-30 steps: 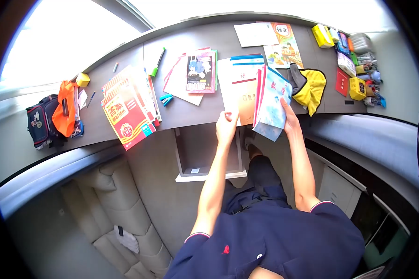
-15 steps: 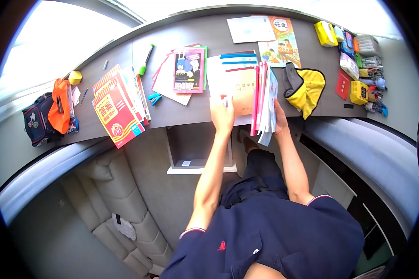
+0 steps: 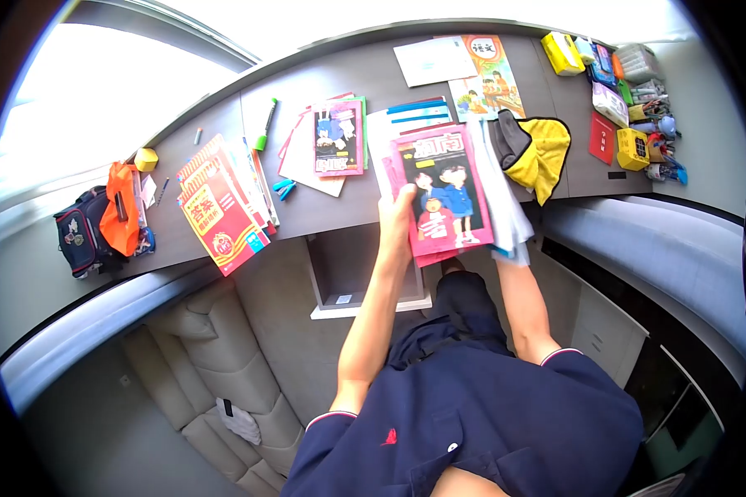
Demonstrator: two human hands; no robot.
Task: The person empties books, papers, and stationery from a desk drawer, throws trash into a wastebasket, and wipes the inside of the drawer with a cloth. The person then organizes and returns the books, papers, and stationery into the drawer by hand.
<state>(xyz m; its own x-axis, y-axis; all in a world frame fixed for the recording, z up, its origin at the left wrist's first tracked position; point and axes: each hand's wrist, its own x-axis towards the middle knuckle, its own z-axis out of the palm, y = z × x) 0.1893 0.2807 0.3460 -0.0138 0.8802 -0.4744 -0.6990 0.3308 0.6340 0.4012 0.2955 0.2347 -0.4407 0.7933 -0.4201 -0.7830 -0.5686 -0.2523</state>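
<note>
My left hand (image 3: 398,215) is closed on the left edge of a pink-bordered comic book (image 3: 457,203). Its cover, with cartoon children, faces up, and more pink edges show beneath it. Fanned out along its right side are thin white and blue booklets (image 3: 503,199), smeared by motion. My right hand is hidden under these booklets; only the wrist comes out below, and the hand seems to support them from underneath. Behind the held books, a pile of papers and workbooks (image 3: 419,113) with blue strips lies on the desk. A yellow and grey cloth pouch (image 3: 543,157) is just right of the booklets.
Another pink comic (image 3: 338,141) tops a pile left of centre. Red workbooks (image 3: 224,219) lie farther left, near a dark bag (image 3: 83,228). A textbook (image 3: 493,87) is at the back, stationery (image 3: 634,149) at the right. An open drawer (image 3: 365,305) juts out below the desk.
The held stack was upright, edge-on, in my right hand; now the pink comic lies cover up. My left hand has left the desk pile and grips the comic, while the booklets fan out right.
</note>
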